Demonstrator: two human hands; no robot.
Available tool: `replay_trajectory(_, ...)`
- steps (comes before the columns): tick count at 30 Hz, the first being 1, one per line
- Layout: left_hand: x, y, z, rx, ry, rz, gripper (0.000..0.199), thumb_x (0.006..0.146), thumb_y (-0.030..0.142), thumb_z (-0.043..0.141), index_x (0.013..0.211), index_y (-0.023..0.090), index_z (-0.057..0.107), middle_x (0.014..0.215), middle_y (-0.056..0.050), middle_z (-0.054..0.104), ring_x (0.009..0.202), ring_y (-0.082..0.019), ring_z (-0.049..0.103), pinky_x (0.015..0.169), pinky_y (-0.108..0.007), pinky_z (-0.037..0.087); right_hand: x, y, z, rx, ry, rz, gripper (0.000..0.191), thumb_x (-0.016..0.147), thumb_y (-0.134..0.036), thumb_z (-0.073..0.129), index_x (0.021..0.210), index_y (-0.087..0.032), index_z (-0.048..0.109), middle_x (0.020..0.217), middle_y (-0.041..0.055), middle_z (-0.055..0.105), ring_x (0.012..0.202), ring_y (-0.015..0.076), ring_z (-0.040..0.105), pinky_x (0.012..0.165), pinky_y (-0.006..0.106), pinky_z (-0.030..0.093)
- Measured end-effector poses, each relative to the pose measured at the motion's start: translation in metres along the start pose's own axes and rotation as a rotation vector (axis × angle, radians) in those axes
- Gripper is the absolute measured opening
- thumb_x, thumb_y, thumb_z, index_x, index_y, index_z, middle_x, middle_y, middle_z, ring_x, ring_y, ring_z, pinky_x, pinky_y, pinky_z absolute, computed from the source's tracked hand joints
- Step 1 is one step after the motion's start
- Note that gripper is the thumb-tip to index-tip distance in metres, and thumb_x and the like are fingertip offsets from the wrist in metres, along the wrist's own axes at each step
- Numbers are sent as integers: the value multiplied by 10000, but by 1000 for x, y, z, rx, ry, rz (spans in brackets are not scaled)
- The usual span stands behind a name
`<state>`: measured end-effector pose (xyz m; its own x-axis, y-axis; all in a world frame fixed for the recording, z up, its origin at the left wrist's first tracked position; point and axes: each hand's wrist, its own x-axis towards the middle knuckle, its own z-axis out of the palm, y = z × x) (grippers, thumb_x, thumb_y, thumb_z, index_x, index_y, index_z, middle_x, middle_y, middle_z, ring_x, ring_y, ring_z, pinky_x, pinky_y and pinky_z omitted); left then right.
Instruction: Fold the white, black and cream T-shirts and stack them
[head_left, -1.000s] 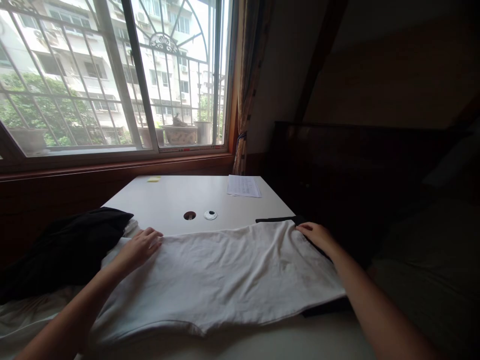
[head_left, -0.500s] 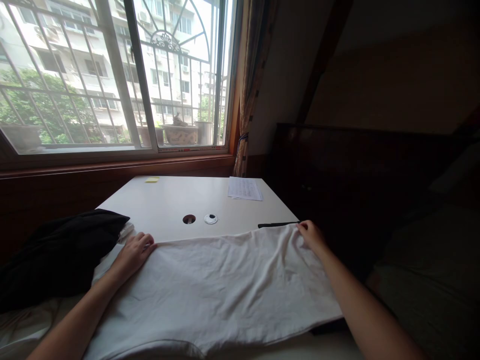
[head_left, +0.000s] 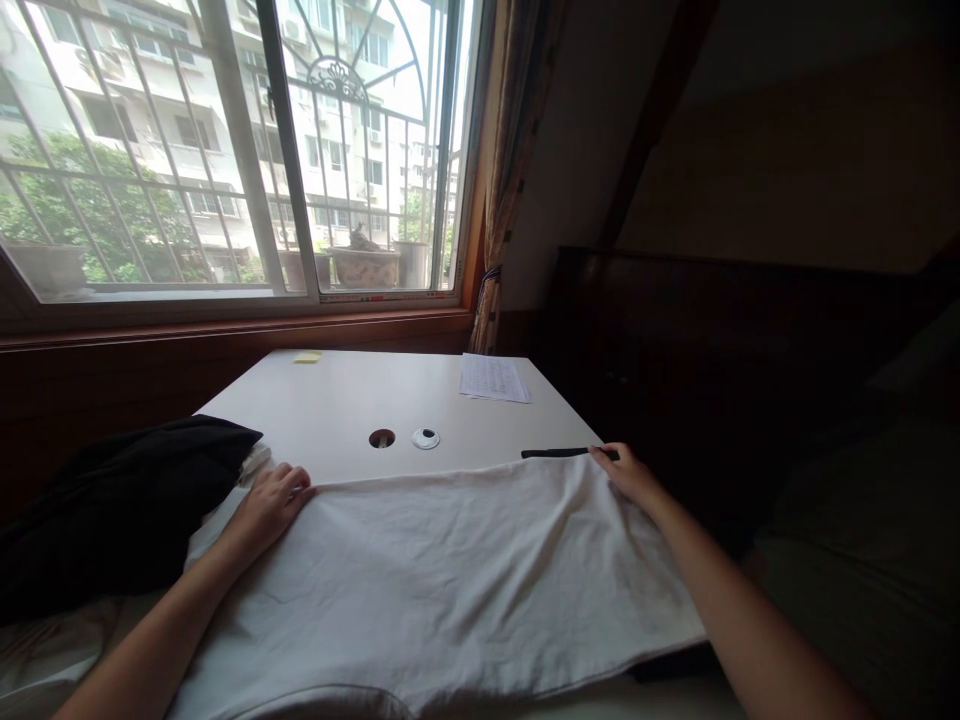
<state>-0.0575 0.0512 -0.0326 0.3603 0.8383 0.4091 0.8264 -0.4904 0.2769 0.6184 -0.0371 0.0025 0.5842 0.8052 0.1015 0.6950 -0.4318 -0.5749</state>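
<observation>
A white garment [head_left: 450,570] with soft creases lies spread over the near part of the white table. My left hand [head_left: 274,500] rests at its upper left edge, the fingers curled closed on the fabric. At the far right corner, my right hand [head_left: 624,470] pinches the cloth between thumb and fingers. A thin black strip [head_left: 555,453] lies along the garment's top edge and passes by the right fingertips; whether they touch it I cannot tell. A curved seam shows at the bottom of the garment, whose nearest part runs out of view.
A heap of black cloth [head_left: 127,510] sits left of my left arm, with pale fabric under it. On the white table [head_left: 345,390] are a round hole [head_left: 382,439], a round cover [head_left: 426,439], printed papers [head_left: 495,378] and a yellow note [head_left: 307,357]. A barred window stands behind.
My right hand has shifted slightly, drawing the garment's right corner a little toward me, and more of the black strip shows. The left hand keeps its place on the fabric.
</observation>
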Motion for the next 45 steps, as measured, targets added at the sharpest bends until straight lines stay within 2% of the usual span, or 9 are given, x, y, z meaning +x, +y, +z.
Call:
replay_trajectory(5,1,-5,3,-6,-3,10,379,958,554,477,878,239,672,902,-59,654,850,-253,573,830,-381,465,-17,22,-16,29,-143,-88,677,838,-511,685,1422,-218,508,1134,130,744,990,276,725,826,345,539)
replay_trajectory(9,1,-9,6,-17,-5,7,358,955,542,490,877,240,667,906,-50,648,852,-243,572,826,-361,457,-31,36,-27,-142,-58,-70,616,900,-422,590,1457,-189,469,1058,163,750,991,333,725,864,419,519)
replay_trajectory(14,0,-10,6,-26,-10,-18,291,954,493,509,888,254,660,923,-40,649,871,-242,577,814,-346,456,-40,33,-28,-297,7,-33,641,926,-557,525,1438,-173,491,1078,210,739,1013,398,710,857,481,508)
replay_trajectory(19,1,-9,5,-9,-18,-23,291,957,493,507,888,256,661,926,-40,650,877,-243,577,819,-346,450,-41,32,-34,-88,-54,45,701,929,-643,473,1435,-159,493,1168,233,720,1138,397,676,941,482,503)
replay_trajectory(26,4,-19,9,10,-27,1,315,948,486,509,888,228,678,893,-56,653,855,-245,576,826,-355,442,-85,60,-61,269,-392,19,1024,824,-626,671,1619,-243,151,1020,100,776,962,317,751,872,410,556)
replay_trajectory(33,3,-20,8,12,-41,9,370,948,525,479,919,227,697,913,-68,661,881,-262,591,852,-373,458,-97,94,-67,70,-53,-78,940,822,-626,595,1566,-143,284,756,38,709,757,279,718,778,398,551)
replay_trajectory(37,1,-16,6,40,-46,8,431,956,543,442,1010,219,721,1008,-94,676,949,-286,602,926,-421,467,-98,97,-66,-226,-20,-119,886,841,-610,554,1564,-158,313,779,49,686,704,288,686,676,403,542)
replay_trajectory(41,-5,-18,2,72,-86,32,492,956,553,446,1233,223,683,1241,-117,659,1138,-301,593,1041,-449,447,-107,76,-62,-573,188,-212,651,948,-513,425,1504,-175,441,1134,181,667,953,366,675,764,490,541)
replay_trajectory(45,-13,-3,-15,165,-157,89,617,940,629,472,1401,241,602,1525,-151,500,1399,-386,448,1132,-531,387,-119,22,-41,-668,280,-440,524,1012,-407,348,1413,-144,558,1260,203,638,1120,378,616,921,528,510)
